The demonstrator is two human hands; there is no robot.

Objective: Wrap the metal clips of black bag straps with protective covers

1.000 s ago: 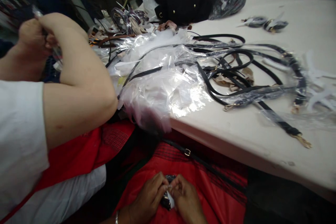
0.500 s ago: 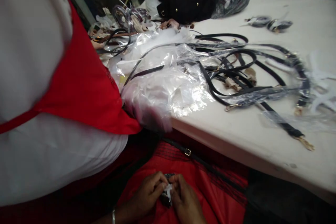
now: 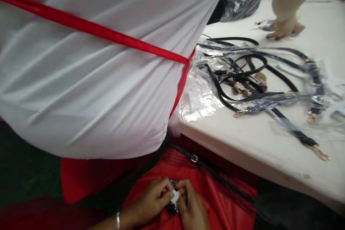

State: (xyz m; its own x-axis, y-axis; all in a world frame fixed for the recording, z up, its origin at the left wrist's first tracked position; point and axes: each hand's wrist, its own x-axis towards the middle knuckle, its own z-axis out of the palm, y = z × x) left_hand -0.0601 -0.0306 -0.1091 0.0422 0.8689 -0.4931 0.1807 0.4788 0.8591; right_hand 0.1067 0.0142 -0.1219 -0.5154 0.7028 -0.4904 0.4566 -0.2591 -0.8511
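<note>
At the bottom of the view my left hand (image 3: 153, 199) and my right hand (image 3: 192, 206) meet over my red apron (image 3: 223, 205). Both pinch a small dark strap end with a bit of white wrapping (image 3: 174, 201) between thumb and fingers. A thin black strap with a gold buckle (image 3: 193, 158) runs across my lap from under the table edge. A metal bangle sits on my left wrist.
A co-worker in a white shirt (image 3: 94, 79) with a red apron tie leans across the table and fills the left and middle of the view. Their hand (image 3: 284, 28) presses on the white table (image 3: 242, 133) at the far right. Black straps in clear plastic (image 3: 256, 79) lie tangled there.
The co-worker has leaned much further across the table, now hiding the plastic pile, and reached a hand to its far right. My hands stay together on the strap end.
</note>
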